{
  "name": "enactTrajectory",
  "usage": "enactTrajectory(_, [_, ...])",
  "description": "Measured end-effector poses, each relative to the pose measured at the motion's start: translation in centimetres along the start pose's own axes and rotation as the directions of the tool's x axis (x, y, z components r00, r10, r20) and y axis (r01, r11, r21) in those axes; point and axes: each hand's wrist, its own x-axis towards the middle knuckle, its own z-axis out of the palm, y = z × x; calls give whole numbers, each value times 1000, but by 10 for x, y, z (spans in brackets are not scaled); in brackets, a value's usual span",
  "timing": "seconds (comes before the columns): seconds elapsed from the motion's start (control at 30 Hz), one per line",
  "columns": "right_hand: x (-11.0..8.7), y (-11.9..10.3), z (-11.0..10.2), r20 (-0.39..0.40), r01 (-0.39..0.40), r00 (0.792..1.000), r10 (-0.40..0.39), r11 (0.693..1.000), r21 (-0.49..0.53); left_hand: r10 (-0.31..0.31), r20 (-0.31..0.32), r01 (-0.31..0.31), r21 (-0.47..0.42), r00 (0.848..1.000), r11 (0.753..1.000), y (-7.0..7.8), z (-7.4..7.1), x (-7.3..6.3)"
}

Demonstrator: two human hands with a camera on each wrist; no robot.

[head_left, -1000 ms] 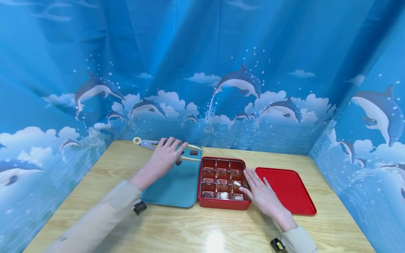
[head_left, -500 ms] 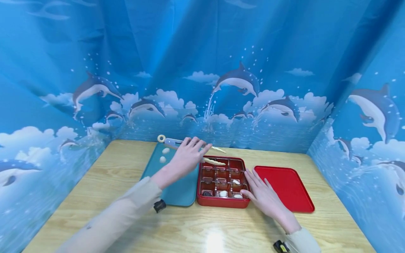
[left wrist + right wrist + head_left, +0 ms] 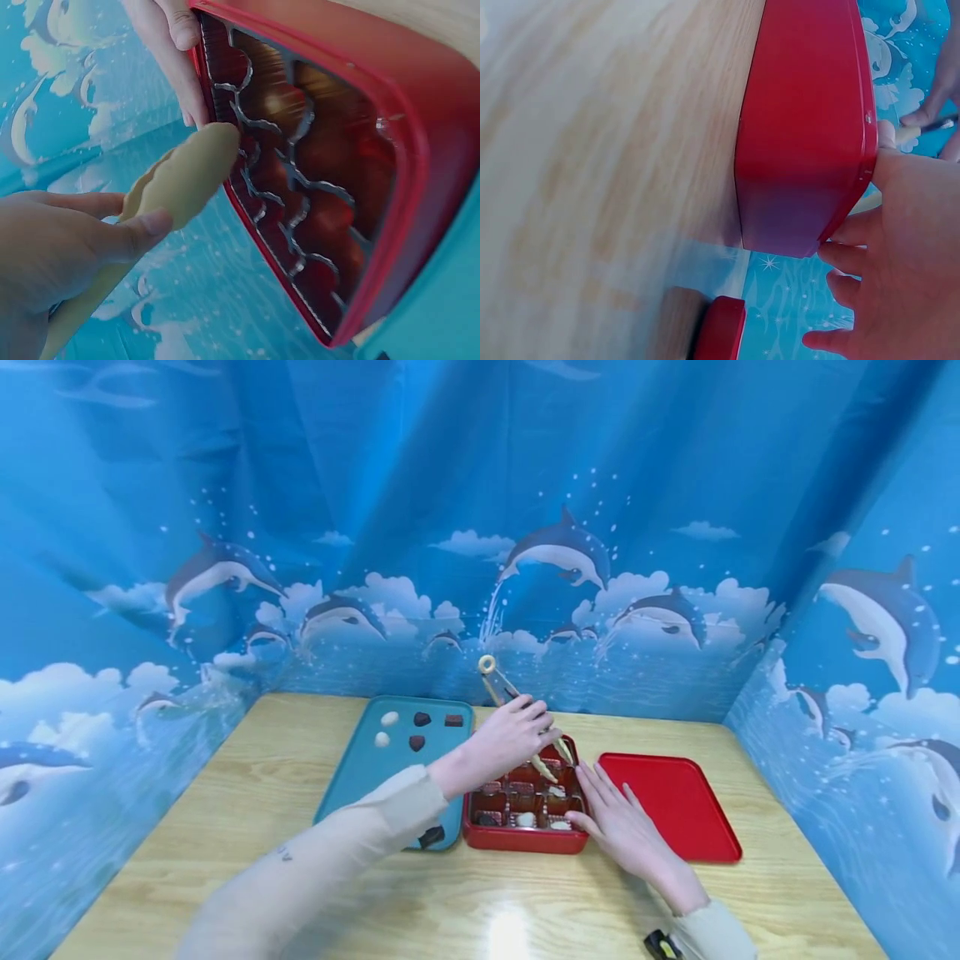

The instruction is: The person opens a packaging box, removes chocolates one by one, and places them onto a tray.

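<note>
My left hand holds a pair of tongs between thumb and fingers, with the cream scalloped tips over the right part of a red box. Whether anything sits between the tips is hidden. The box has a divided inner tray; its front row holds a dark chocolate, a white chocolate and another white piece. A further white piece lies one row behind, at the right. My right hand rests against the box's right side, fingers extended, thumb at the rim.
Left of the box lies a teal tray with several chocolates: two white ones, two dark hearts and a brown rectangle. A red lid lies flat to the right. A dolphin-print curtain surrounds the wooden table.
My left hand has carried the tongs rightward from above the tray to above the box, and the tongs have turned to point toward me. The right hand stays at the box.
</note>
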Motion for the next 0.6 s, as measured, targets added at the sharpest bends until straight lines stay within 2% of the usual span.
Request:
enactTrajectory(0.1, [0,1,1,2,1,1000,-1,1000,-3,41,44,-43,45,998,998,4,-2,11])
enactTrajectory(0.27, [0,0,0,20,-7,1000,7,1000,3,93,136,-106,94,986,990,11,-6,25])
enactTrajectory(0.6, [0,1,-1,33,-13,999,13,1000,-3,142,209,-172,131,967,976,30,-11,45])
